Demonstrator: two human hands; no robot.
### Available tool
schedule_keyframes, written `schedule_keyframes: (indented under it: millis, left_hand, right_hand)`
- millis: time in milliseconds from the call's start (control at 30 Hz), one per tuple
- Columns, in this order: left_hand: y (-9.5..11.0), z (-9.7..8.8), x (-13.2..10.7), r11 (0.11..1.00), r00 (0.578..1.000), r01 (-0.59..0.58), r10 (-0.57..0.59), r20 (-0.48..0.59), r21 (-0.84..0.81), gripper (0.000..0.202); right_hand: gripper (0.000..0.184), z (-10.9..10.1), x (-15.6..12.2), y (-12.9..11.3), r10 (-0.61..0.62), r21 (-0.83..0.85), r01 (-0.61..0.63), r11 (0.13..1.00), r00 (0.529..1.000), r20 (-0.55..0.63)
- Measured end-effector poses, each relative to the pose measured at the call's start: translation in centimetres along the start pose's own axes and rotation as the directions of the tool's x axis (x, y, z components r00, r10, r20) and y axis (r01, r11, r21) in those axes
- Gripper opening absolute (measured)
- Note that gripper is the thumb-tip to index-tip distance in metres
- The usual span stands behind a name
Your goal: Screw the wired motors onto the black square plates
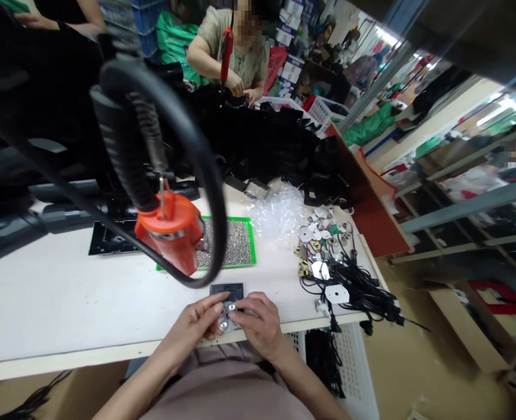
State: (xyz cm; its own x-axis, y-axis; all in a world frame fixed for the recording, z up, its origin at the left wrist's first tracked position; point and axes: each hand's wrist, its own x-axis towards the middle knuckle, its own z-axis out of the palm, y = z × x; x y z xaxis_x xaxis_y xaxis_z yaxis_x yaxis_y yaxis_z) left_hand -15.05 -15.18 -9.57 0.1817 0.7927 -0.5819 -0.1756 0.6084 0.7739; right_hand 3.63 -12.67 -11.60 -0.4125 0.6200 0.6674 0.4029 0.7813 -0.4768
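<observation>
Left hand (192, 328) and right hand (260, 325) pinch a metal fitting (230, 315) (shiny)

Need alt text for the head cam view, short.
The left hand and right hand hold a small silver metal part over a flat black square plate on a white workbench. A bright orange hanging housing on a thick black cable sits ahead, near a green-framed grey mat and a heap of black cords.
</observation>
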Motion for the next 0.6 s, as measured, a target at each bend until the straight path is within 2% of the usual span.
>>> schedule_keyframes:
  millis: [67, 167, 200, 267, 333, 400, 467, 533, 567, 600]
  left_hand:
    - [-0.2, 0.1, 0.1, 1.0, 1.0, -0.001, 0.0, 0.023, 0.011, 0.067]
    - [-0.5, 0.1, 0.3, 0.998, 0.995, -0.006, 0.0, -0.097, -0.063, 0.07]
    - [-0.6, 0.1, 0.4, 0.995, 0.989, 0.002, -0.017, -0.145, -0.103, 0.074]
    - [-0.8, 0.2, 0.5, 0.985, 0.979, 0.023, -0.057, -0.195, -0.171, 0.084]
    - [-1.2, 0.2, 0.6, 0.977, 0.978, 0.033, -0.075, -0.195, -0.21, 0.091]
    - [-1.9, 0.2, 0.6, 0.981, 0.98, 0.031, -0.068, -0.186, -0.193, 0.091]
    - [-2.5, -0.1, 0.3, 0.994, 0.986, 0.027, -0.044, -0.162, -0.102, 0.086]
    - [-2.6, -0.6, -0.3, 0.992, 0.987, -0.006, 0.025, -0.157, 0.124, 0.076]
    - [-2.5, -0.9, -0.5, 0.957, 0.98, -0.042, 0.095, -0.174, 0.286, 0.069]
    - [-2.2, -1.2, -0.7, 0.881, 0.96, -0.092, 0.202, -0.193, 0.463, 0.062]
  right_hand:
    - [0.027, 0.0, 0.0, 0.1, 0.068, 0.028, -0.068, 0.997, 0.998, -0.004]
    - [0.026, -0.3, 0.1, 0.0, 0.161, -0.015, -0.162, 0.987, 0.985, -0.055]
    - [0.024, -0.4, 0.1, -0.1, 0.134, -0.047, -0.136, 0.99, 0.99, -0.046]
    - [0.019, -0.5, 0.0, -0.5, 0.005, -0.131, -0.003, 0.991, 1.0, 0.015]
    - [0.019, -0.3, -0.1, -0.9, -0.112, -0.224, 0.129, 0.966, 0.99, 0.089]
    - [0.017, 0.0, -0.3, -1.2, -0.159, -0.302, 0.193, 0.934, 0.978, 0.133]
    - [0.017, 0.3, -0.6, -1.2, -0.172, -0.338, 0.221, 0.915, 0.97, 0.17]
    - [0.021, 0.4, -0.9, -1.0, -0.178, -0.341, 0.235, 0.91, 0.965, 0.191]
    - [0.022, 0.4, -1.0, -0.8, -0.173, -0.34, 0.236, 0.91, 0.964, 0.204]
    - [0.023, 0.4, -1.1, -0.6, -0.169, -0.34, 0.237, 0.91, 0.961, 0.217]
